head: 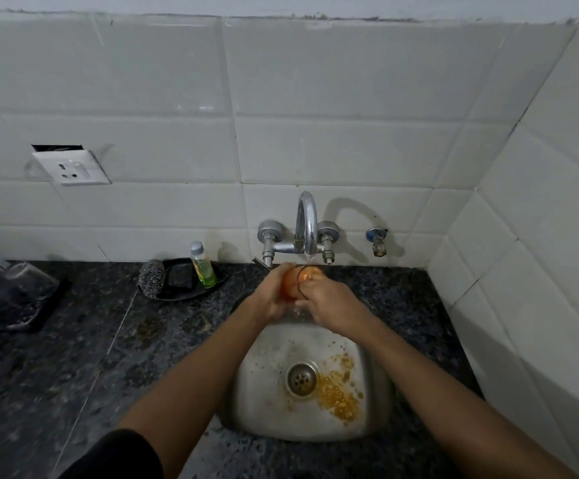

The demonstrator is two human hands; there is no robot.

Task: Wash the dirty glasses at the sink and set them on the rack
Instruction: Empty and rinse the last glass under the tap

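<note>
Midway through the wash, a person holds a dirty glass (298,280), tinted orange with residue, under the tap (307,226) at the back edge of the steel sink (270,402). The left hand (276,295) curls round the glass from the left side; the right hand (326,299) wraps over it from the right, fingers closed on its rim end, though whether any reach inside cannot be told. A thin stream of water appears to fall from the spout onto the glass.

To do this step well, the glass likely needs turning under the stream so that the water reaches the whole inner wall, with a firm two-handed grip, since wet glass slips easily and the metal basin below is hard. Orange residue (339,392) lies spattered on the sink floor just right of the drain (301,379), and probably wants flushing away too.

On the dark stone counter (91,357), near its back edge and left of the tap, a black tray (191,288) carries a scrubber (152,279) and a bottle of green liquid (202,266). At the counter's far left edge stands the rack (35,316), with what look like clear glasses (8,274) already upended on it. Nothing lies between sink and rack, but the carry is long and crosses the body. A wall socket (72,167) is set into the tiles above the counter, well left of the tap.
</note>
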